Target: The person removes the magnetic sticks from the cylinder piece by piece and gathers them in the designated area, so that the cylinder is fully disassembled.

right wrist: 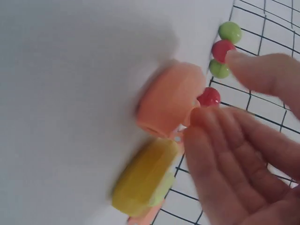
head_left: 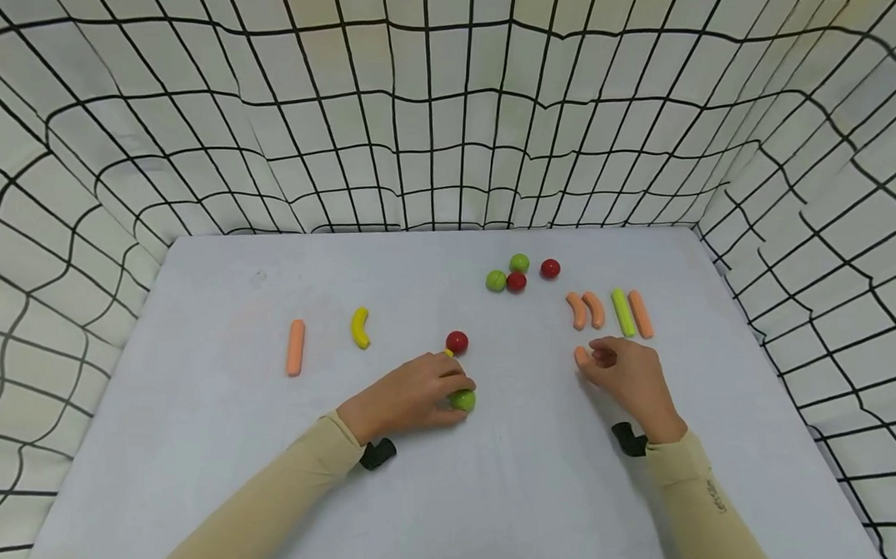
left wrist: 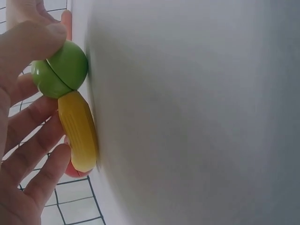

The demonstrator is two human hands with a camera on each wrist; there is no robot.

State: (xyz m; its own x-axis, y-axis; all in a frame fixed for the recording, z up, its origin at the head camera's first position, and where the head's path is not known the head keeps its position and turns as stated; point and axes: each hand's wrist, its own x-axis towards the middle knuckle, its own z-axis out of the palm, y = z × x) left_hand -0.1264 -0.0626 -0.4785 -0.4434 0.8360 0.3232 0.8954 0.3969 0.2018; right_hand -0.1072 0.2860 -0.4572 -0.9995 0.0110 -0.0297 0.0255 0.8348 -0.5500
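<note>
My left hand (head_left: 416, 392) pinches a green toy ball (head_left: 463, 399) between thumb and fingers, low over the white table. A yellow toy banana (left wrist: 78, 131) lies under its spread fingers in the left wrist view, touching the ball. Just beyond is a red ball (head_left: 457, 342). My right hand (head_left: 631, 379) hovers over the right side, its thumb apart from its fingers. Near its fingertips lies an orange toy sausage (right wrist: 171, 98), with a yellow toy banana (right wrist: 145, 176) beside it in the right wrist view. The head view hides that banana behind the hand.
Green balls (head_left: 496, 281) and red balls (head_left: 549, 269) cluster at the back. Curved sausages (head_left: 593, 310), a light green stick (head_left: 623, 312) and a straight sausage (head_left: 641, 314) lie at right. Another sausage (head_left: 296, 348) and banana (head_left: 360, 327) lie left. Black-gridded netting (head_left: 462, 122) surrounds the table.
</note>
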